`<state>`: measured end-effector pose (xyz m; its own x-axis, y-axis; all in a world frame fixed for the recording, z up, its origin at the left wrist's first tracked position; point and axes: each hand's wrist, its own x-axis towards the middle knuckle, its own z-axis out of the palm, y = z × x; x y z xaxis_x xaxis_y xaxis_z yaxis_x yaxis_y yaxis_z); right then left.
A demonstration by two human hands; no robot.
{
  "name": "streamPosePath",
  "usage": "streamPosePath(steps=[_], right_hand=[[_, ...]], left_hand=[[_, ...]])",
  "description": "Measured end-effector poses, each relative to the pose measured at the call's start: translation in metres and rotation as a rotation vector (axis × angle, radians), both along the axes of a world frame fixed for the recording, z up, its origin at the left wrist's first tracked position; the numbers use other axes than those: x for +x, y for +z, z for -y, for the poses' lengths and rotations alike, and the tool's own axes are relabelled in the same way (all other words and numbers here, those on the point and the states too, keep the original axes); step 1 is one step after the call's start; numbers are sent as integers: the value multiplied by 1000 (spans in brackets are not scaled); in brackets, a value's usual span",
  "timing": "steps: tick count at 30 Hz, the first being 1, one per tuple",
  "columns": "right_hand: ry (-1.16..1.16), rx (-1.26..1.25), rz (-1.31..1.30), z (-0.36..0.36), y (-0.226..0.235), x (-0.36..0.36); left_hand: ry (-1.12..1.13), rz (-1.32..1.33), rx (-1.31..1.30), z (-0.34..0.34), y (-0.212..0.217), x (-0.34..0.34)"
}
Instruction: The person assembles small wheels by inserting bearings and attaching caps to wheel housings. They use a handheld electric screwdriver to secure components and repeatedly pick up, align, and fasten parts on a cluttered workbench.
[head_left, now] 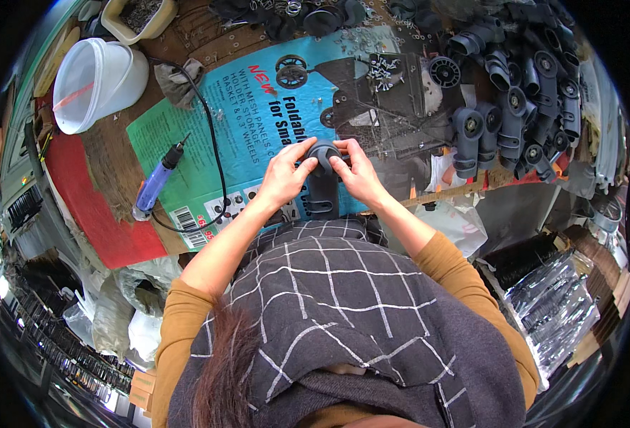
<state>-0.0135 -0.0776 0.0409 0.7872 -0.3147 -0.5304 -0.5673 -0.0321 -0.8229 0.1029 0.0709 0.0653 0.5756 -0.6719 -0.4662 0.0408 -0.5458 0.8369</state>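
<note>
A dark grey plastic joint piece [323, 191] with a round head and a hollow lower end stands close in front of my body, at the near edge of the bench. My left hand [285, 173] grips the round head from the left, its thumb pressed on top. From the other side my right hand [358, 173] holds the same head, thumb also on top. Both sets of fingers curl behind the head, partly hidden. Under the hands lies a printed blue and green cardboard sheet [247, 107]. To the left rests a purple electric screwdriver [159, 180] with a black cable.
Many similar dark grey joint pieces [516, 118] are heaped at the right. Silver screws [384, 73] lie in a pile on the cardboard, near a black wheel [444, 72]. A white bucket [99, 84] and a tub of small metal parts [138, 20] stand at the far left.
</note>
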Motion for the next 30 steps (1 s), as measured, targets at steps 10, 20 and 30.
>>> streamPosePath(steps=[10, 20, 30], right_hand=[[166, 24, -53, 10, -9, -3], [77, 47, -220, 10, 0, 8], [128, -242, -87, -20, 55, 5]], left_hand=[[-13, -79, -6, -4, -6, 1], [-431, -2, 123, 15, -17, 31], [285, 99, 148, 10, 14, 12]])
